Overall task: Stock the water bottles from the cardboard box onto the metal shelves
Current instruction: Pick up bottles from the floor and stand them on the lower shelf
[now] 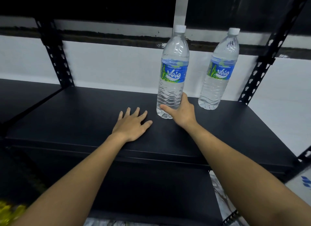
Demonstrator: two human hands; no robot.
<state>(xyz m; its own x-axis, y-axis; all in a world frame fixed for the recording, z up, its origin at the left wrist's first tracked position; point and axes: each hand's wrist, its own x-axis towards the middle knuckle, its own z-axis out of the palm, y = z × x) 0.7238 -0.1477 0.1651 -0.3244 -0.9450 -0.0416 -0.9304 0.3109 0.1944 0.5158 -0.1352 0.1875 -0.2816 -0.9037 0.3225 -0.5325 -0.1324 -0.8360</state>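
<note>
Early in the stocking job, we see two water bottles upright on the black metal shelf [84, 111], both toward its right end. Our right hand [182, 111] grips the near bottle [173, 71] low on its ribbed body, thumb on one side and fingers curled round the other. Its base looks to be on or just at the shelf surface, but we cannot tell which. The far bottle [218, 69] stands apart to the right, close to the perforated upright [257, 74] and free of either hand. Our left hand [133, 124] lies flat on the shelf just left of the held bottle, fingers spread wide and holding nothing.

By our reckoning one bottle is placed and a second is at the point of being set down or straightened. Only these two show on this level, so most of the stocking appears to lie ahead. The cardboard box is not plainly in view, and we cannot say how many bottles it holds.
</note>
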